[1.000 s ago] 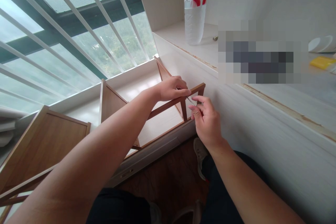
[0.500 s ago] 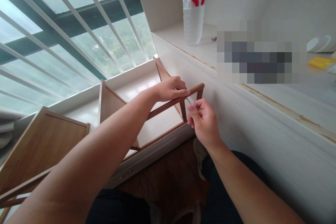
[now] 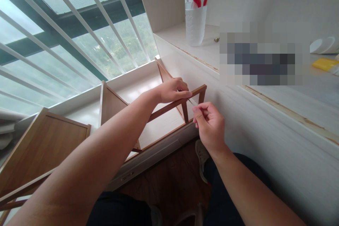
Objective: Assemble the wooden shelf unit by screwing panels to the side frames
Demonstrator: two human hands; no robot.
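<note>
My left hand (image 3: 172,90) is wrapped over the top rail of a brown wooden furniture frame (image 3: 165,109), its thumb lying along the rail. Close by on the right, my right hand (image 3: 211,124) pinches a thin metal rod (image 3: 191,102) between thumb and forefinger. The rod slants up towards the rail beside a wooden upright (image 3: 184,112). Its far end goes in behind the left thumb and the rail, so I cannot tell what it touches. A wooden side panel (image 3: 112,100) of the furniture stands left of the frame, partly behind my left forearm.
Another wooden panel (image 3: 45,144) leans at the left. White window bars (image 3: 87,24) rise behind the white sill. On the right ledge (image 3: 169,39) stand a water bottle (image 3: 195,24), small metal pieces (image 3: 216,39), a yellow object (image 3: 324,64) and a blurred-out patch.
My right hand has shifted slightly right and down with the rod, a little farther from the rail. My left hand keeps its hold on the frame.
</note>
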